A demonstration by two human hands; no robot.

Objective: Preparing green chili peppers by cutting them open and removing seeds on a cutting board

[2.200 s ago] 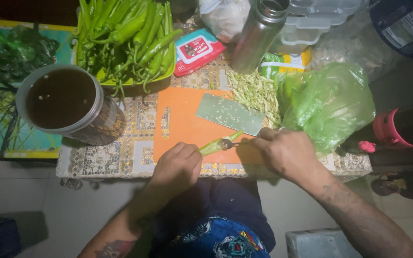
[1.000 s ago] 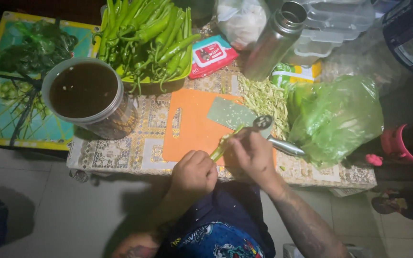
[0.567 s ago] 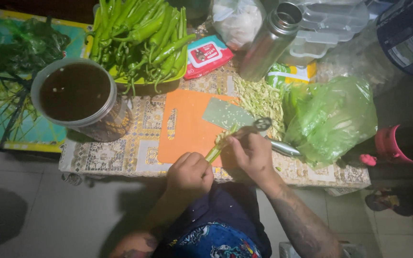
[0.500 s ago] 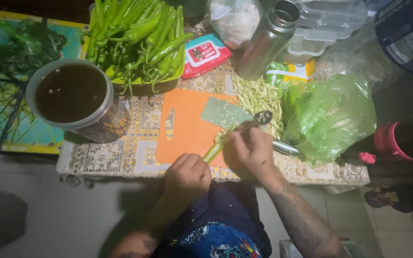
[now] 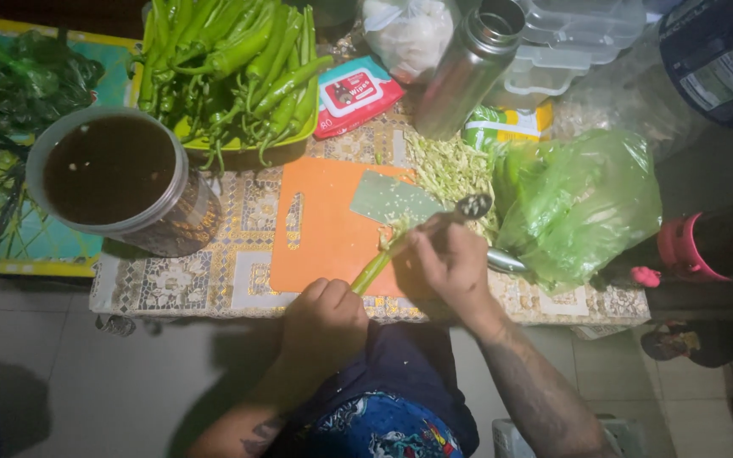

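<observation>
Green pepper (image 5: 372,270) gripped by left hand (image 5: 324,318); right hand (image 5: 447,263) hides cleaver (image 5: 392,200) handle.

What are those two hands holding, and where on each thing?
The left hand holds a long green pepper by its lower end. The right hand holds a metal spoon around its handle, over the orange cutting board.

A cutting board (image 5: 320,233) lies mid-table with a cleaver (image 5: 392,199) on its right part. Behind the board sits a tray of peppers (image 5: 235,59), and a packet of wipes (image 5: 354,93) lies right of the tray. A pot (image 5: 116,178) stands left of the board. Right of it lie chopped bits (image 5: 447,165), then a bag (image 5: 583,203). A flask (image 5: 468,68) stands behind the bits.
</observation>
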